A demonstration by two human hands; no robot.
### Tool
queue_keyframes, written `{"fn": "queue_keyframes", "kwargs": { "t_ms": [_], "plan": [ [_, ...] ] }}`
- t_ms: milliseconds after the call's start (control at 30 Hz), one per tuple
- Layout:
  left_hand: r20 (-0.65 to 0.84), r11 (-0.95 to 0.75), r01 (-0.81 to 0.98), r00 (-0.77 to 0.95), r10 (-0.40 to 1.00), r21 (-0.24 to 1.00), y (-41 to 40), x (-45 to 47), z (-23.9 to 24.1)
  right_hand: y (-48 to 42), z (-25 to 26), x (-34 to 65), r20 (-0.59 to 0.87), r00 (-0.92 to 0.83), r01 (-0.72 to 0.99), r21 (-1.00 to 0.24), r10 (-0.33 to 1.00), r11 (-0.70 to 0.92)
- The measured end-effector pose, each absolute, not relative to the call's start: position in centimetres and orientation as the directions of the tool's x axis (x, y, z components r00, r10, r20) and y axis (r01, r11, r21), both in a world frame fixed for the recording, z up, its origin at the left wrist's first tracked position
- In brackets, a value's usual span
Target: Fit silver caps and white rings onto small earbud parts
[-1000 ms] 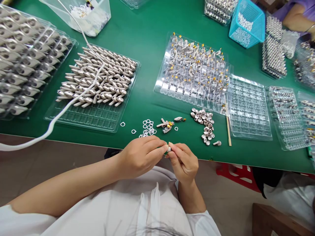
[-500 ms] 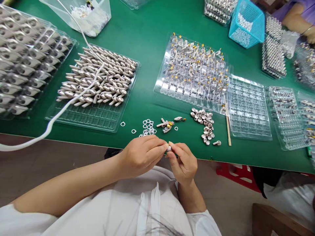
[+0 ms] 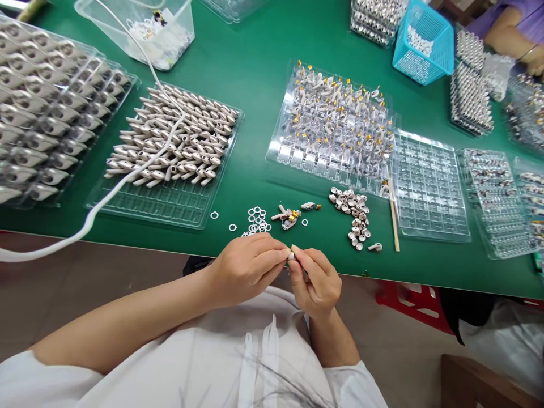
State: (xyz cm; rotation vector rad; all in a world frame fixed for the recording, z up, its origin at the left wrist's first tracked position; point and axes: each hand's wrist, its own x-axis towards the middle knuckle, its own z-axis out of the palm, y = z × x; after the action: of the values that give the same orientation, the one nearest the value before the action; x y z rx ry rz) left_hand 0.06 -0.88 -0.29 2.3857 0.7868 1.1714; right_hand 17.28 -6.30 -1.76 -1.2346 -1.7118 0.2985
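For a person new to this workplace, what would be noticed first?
The eye probably falls on the blue basket at the upper right, on the green table, and on the white cable that sweeps across the left side in front of a tray of silvery parts. Next come the left hand and right hand, at the table's near edge, pinching a small white piece.

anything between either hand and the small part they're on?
Nothing visible. The left hand and right hand both pinch the small pale part directly, though their grip hides much of it. The white rings and loose shells lie beyond the hands, not between.
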Motion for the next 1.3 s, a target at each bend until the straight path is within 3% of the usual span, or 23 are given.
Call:
{"fn": "queue_keyframes", "kwargs": {
  "t_ms": [200, 467, 767, 967, 1300],
  "plan": [
    [0.538, -0.719, 0.318, 0.495, 0.682, 0.618, -0.7, 0.0, -0.4, -6.2, -1.6, 17.6, 0.529, -0.059, 0.524, -0.705, 0.847, 0.477],
    [0.598, -0.771, 0.213, 0.521, 0.609, 0.6, -0.4, -0.1, -0.6, -5.8, -0.9, 17.6, 0.449, -0.071, 0.461, -0.777, 0.891, 0.429],
    [0.643, -0.802, 0.214, 0.5, 0.58, 0.557, -0.1, -0.1, -1.6, -5.7, -0.2, 16.9, 0.338, -0.016, 0.517, -0.803, 0.941, 0.297],
    [0.658, -0.82, 0.221, 0.505, 0.559, 0.527, 0.0, -0.2, -2.0, -6.0, -0.4, 16.3, 0.371, 0.008, 0.607, -0.74, 0.928, 0.29],
    [0.645, -0.816, 0.256, 0.51, 0.569, 0.518, -0.1, -0.4, -1.9, -5.8, 0.0, 16.8, 0.278, -0.061, 0.597, -0.759, 0.959, 0.258]
  ]
}}
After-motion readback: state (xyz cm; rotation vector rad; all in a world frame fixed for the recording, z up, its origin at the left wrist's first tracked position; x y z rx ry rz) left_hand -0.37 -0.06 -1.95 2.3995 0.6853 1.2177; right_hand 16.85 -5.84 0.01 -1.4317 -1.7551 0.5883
